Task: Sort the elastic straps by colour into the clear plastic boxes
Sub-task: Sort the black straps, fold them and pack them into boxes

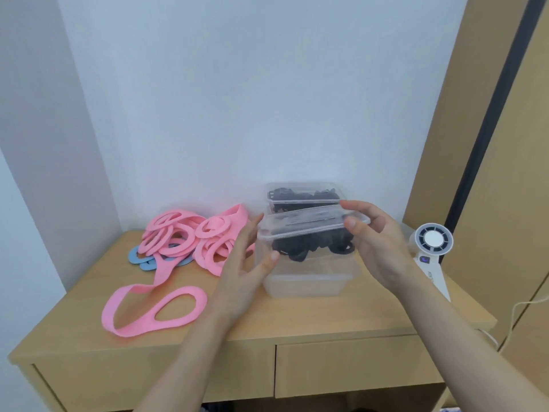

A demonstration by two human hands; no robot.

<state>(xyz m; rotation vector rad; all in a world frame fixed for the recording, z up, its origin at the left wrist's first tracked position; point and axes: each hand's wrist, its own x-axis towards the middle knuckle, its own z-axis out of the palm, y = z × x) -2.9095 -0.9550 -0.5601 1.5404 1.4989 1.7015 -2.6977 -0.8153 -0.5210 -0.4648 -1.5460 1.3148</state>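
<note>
A clear plastic box (pixel 297 248) filled with black straps (pixel 315 248) sits on top of an empty clear box (pixel 306 285) on the wooden desk (pixel 267 325). My right hand (pixel 377 242) pinches the right end of its lid (pixel 306 223), thumb on the front rim and fingers over the top. My left hand (pixel 246 263) lies against the box's left corner with straight fingers, thumb touching the front wall. Behind stands another lidded clear box (pixel 303 193) of black straps. A pile of pink straps (pixel 190 236) lies to the left, with blue straps (pixel 139 257) under it.
One long pink strap (pixel 154 310) trails toward the desk's front edge. A white hand-held fan (pixel 432 242) lies at the desk's right end, its cable (pixel 517 310) hanging off. A tan wardrobe stands at the right, a white wall behind. A drawer front (pixel 356 367) sits below.
</note>
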